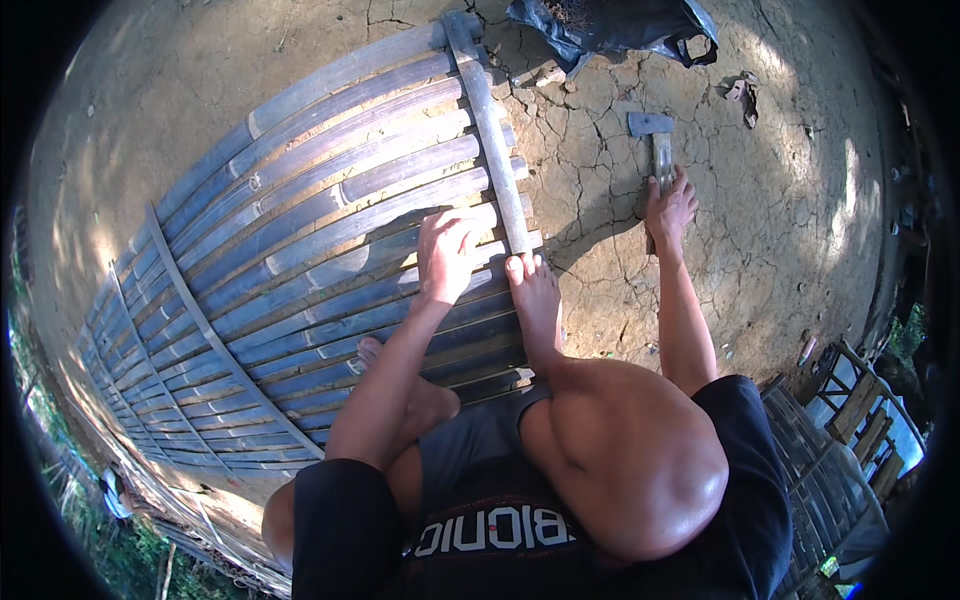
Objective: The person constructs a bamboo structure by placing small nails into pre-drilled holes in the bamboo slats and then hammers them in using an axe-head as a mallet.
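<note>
A panel of long grey bamboo slats lies on the ground, with a crosspiece over the slat ends. My left hand is above the slats, just left of that crosspiece. Its fingers are curled together, and whatever may be in them is hidden. On the cracked soil to the right, my right hand is closed round the handle of a hammer. The hammer's metal head points away from me. My bare foot rests by the crosspiece's near end.
More thin crosspieces span the panel farther left. A dark plastic bag with brown bits in it lies at the far side. A dry leaf-like scrap is on the soil at the right. Another slatted bamboo piece stands at the lower right.
</note>
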Available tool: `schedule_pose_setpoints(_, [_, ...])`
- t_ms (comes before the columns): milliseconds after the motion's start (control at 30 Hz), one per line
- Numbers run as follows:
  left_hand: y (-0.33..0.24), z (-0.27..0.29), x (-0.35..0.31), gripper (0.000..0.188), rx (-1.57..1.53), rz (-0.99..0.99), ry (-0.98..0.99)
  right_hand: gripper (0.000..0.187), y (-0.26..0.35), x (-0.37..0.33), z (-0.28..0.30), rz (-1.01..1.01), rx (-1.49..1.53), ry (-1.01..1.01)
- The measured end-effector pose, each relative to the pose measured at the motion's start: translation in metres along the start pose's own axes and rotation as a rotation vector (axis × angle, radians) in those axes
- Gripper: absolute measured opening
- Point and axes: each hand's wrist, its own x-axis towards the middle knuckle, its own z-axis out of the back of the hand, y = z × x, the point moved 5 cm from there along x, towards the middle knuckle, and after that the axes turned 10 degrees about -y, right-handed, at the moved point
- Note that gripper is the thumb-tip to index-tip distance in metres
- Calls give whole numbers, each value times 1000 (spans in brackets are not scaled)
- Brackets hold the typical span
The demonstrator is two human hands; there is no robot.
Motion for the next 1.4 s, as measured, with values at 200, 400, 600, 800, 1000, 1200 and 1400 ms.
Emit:
schedule_pose_setpoints(200, [15,-1,-6,17,-15,-70,80,42,-5,-1,-1,23,123,72])
schedule_pose_setpoints(400, [22,0,-17,23,-19,-122,33,49,44,-80,28,-254,542,309])
schedule_pose_setpoints(600, [29,-8,-21,21,5,-126,4,34,97,-110,48,-40,283,265])
schedule_pose_setpoints(800, [27,-7,-19,32,-33,-108,24,40,60,-110,13,113,381,136])
schedule_pose_setpoints(1000, [33,-9,-24,26,33,-150,-20,37,87,-115,33,-52,337,264])
schedule_pose_setpoints(1200, [28,-7,-25,17,53,-127,-54,45,42,-105,21,-30,246,33])
schedule_pose_setpoints(1400, [12,-7,-26,12,54,-132,-42,49,81,-118,31,466,350,25])
